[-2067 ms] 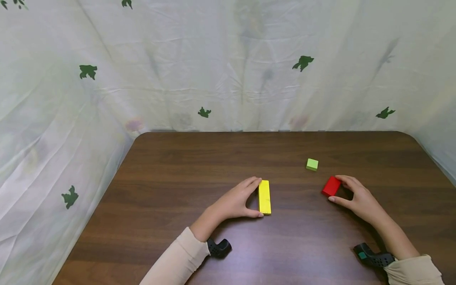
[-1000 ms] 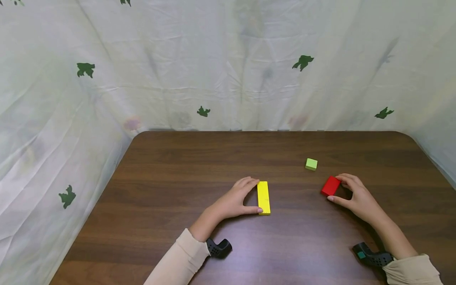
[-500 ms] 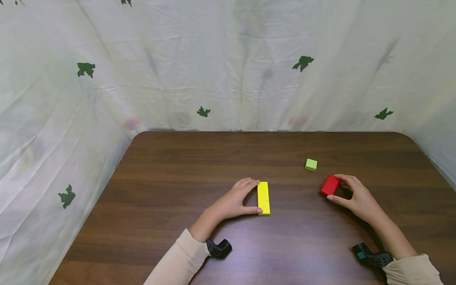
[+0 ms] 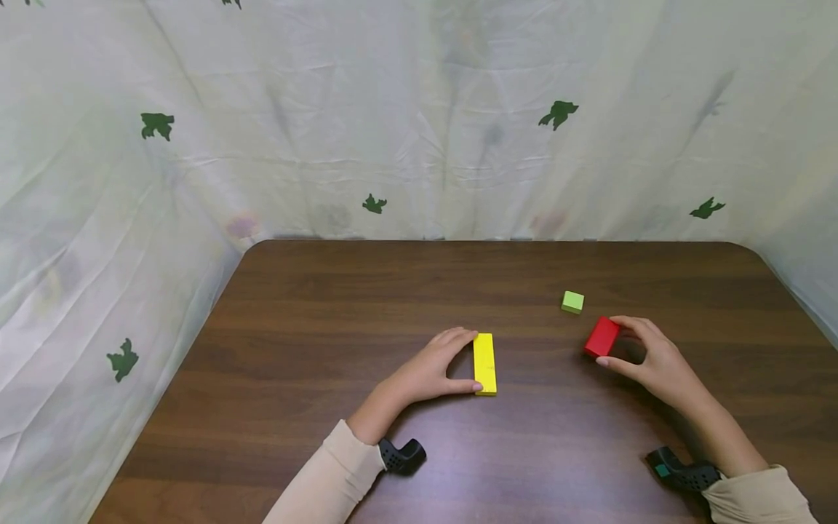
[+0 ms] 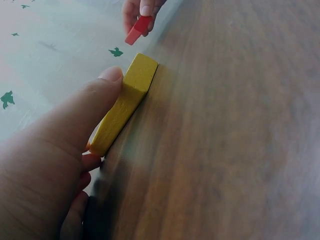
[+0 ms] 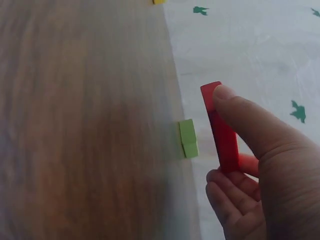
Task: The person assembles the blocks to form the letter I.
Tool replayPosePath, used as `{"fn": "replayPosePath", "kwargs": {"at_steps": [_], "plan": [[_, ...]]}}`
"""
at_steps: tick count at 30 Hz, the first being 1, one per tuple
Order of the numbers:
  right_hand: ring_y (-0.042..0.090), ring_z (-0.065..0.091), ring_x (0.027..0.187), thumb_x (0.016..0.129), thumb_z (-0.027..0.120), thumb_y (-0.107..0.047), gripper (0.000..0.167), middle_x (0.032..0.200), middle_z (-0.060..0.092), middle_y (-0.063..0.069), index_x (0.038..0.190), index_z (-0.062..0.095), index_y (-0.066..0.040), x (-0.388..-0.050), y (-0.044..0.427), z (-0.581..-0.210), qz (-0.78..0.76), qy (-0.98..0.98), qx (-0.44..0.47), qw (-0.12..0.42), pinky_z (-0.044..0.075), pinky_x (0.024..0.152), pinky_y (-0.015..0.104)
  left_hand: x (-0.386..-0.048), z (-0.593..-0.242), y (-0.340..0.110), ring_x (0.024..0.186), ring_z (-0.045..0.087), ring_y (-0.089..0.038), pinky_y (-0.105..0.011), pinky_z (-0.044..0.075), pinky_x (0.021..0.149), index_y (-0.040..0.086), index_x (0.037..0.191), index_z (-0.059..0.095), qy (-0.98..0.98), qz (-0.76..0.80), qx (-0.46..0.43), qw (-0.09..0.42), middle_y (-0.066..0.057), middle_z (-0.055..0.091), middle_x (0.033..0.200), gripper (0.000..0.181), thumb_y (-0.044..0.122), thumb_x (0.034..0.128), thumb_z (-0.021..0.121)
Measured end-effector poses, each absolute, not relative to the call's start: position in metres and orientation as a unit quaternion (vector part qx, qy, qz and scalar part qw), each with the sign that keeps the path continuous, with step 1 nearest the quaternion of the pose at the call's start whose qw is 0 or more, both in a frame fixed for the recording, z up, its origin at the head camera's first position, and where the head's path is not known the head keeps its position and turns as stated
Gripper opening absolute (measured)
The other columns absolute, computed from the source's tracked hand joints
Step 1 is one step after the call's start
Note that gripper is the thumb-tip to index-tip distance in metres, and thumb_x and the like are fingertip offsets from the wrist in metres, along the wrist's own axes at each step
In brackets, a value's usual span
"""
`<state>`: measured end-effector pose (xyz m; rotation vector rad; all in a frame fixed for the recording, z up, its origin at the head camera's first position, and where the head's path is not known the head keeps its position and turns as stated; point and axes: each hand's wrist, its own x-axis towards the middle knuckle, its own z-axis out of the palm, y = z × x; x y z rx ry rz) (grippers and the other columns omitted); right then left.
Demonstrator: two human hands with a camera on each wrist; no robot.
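A long yellow block [image 4: 484,364] lies flat on the table, lengthwise away from me. My left hand [image 4: 428,370] pinches it from the left, thumb at the near end and fingers at the far end. To the right, my right hand [image 4: 655,360] holds a red rectangular block [image 4: 601,337] between thumb and fingers. In the right wrist view the red block [image 6: 223,132] is raised off the tabletop and tilted. Beyond it sits a small light green block [image 4: 572,302], touched by neither hand.
The brown wooden table [image 4: 366,291] has rounded far corners. Behind it and at the sides hangs a pale curtain [image 4: 419,131] with dark green leaf-like patches. Each wrist wears a black camera mount, the left mount [image 4: 404,457] and the right mount [image 4: 684,471].
My right hand has lifted the red block off the table and shifted it slightly left. The left hand's thumb has moved a little onto the yellow block's near end; that block has barely moved.
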<state>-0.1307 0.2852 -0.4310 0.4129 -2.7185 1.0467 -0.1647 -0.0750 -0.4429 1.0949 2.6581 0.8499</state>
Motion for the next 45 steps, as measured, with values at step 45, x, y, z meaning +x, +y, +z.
{"fn": "replayPosePath", "kwargs": {"at_steps": [45], "plan": [[0.013, 0.054, 0.089, 0.058, 0.085, -0.027, 0.068, 0.103, 0.053, -0.003, 0.115, 0.055, -0.005, -0.119, 0.217, -0.406, 0.345, -0.86, 0.342, 0.152, 0.043, 0.077, 0.017, -0.165, -0.444, -0.074, 0.126, 0.029, -0.02, -0.035, 0.022, 0.104, 0.008, 0.138, 0.034, 0.885, 0.282, 0.365, 0.066, -0.005, 0.038, 0.136, 0.079, 0.046, 0.0769, 0.066]]}}
